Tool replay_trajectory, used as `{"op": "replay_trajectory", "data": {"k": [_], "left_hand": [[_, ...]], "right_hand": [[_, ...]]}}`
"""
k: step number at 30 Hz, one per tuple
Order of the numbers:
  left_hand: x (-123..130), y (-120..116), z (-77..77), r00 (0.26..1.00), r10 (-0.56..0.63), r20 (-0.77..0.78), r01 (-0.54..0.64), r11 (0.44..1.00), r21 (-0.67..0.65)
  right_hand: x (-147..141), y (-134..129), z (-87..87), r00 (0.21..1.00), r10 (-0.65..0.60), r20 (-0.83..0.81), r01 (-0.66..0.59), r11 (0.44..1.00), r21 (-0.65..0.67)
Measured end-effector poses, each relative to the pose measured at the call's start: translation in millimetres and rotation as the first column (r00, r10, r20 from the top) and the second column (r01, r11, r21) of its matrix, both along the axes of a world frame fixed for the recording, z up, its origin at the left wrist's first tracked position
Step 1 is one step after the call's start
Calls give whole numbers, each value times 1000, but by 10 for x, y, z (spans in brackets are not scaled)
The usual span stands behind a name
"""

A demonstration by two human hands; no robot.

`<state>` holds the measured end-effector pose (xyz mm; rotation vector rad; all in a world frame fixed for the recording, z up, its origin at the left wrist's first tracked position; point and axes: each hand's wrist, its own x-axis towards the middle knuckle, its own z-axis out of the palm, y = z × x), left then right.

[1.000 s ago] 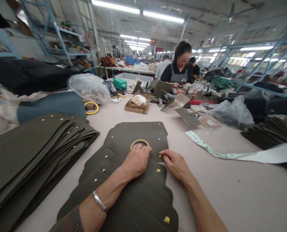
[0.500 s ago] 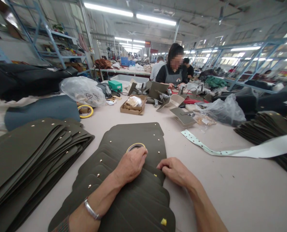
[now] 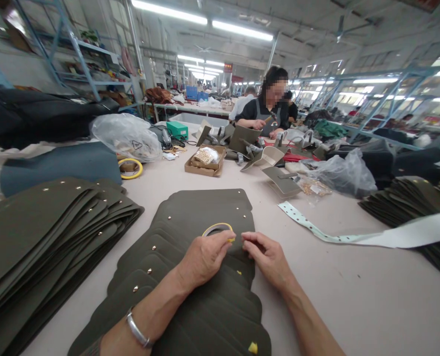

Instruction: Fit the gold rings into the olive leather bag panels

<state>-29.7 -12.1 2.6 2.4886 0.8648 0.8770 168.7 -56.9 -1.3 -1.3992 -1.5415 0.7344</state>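
My left hand [image 3: 208, 254] is closed around a roll of yellow tape [image 3: 217, 227], and a yellow bit of tape shows at its fingertips. Just to the right, my right hand [image 3: 266, 254] is bent, with thumb and forefinger slightly apart and nothing visible between them. A small gap separates the two hands' fingertips. Both are over overlapping dark olive panels [image 3: 205, 202], fanned toward me, with metal studs along their edges. A scrap of yellow tape [image 3: 253, 348] sticks to the nearest panel, and a smaller one [image 3: 239, 272] lies farther up.
More studded panels [image 3: 57, 222] are stacked on the left. Behind are another yellow tape roll [image 3: 130, 168] and a cardboard box [image 3: 205, 168] of gold-coloured parts. A pale perforated strip [image 3: 316, 232] crosses the right side. A co-worker [image 3: 266, 111] is across the table.
My left hand has shifted slightly right and turned with the tape roll, and yellow tape now shows at its fingertips. My right hand has lifted from the panel edge toward it, fingers parting.
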Motion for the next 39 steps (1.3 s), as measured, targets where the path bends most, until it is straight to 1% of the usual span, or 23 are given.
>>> {"op": "replay_trajectory", "data": {"k": [2,4,6,9,13,17,21,26,28,29,31,33,34,37,39], "left_hand": [[2,-17,11,999,0,-44,1,1000,20],[3,-26,15,997,13,-81,-10,1000,28],[6,-29,14,994,26,-107,-24,999,29],[15,-29,3,991,16,-133,-11,999,35],[29,-39,-7,989,10,-147,-3,999,48],[44,-66,10,985,21,-173,-15,999,33],[59,-79,8,983,27,-182,-26,1000,6],[73,-52,-30,977,73,-198,-66,997,43],[76,-45,-35,980,88,-179,-76,995,70],[78,-47,-32,982,96,-164,-82,993,86],[80,-62,-19,984,110,-137,-93,988,125],[86,-93,-1,986,121,-116,-100,980,173],[90,-112,8,987,121,-104,-99,976,196],[111,-160,21,992,100,-71,-81,970,230],[124,-166,19,991,94,-93,-72,975,211]], "right_hand": [[-56,-17,29,997,68,44,-71,995,74],[-99,-28,57,990,103,93,-115,985,131],[-128,-32,77,984,118,135,-140,976,169],[-146,-29,87,975,121,184,-157,968,197],[-154,-27,74,970,101,223,-146,970,194],[-176,-29,48,962,47,267,-101,976,192],[-208,-15,11,949,-27,313,-53,968,245],[-236,-9,13,938,-84,336,-16,958,285],[-263,-19,39,951,-97,292,22,969,247],[-282,-23,53,966,-105,238,56,978,203],[-328,-27,74,990,-125,70,120,990,67],[-360,-17,76,983,-146,-107,139,988,-73],[-361,-4,69,973,-160,-168,141,983,-117],[-277,66,19,943,-228,-241,184,964,-192],[-158,122,-27,921,-296,-254,233,940,-248]]}}
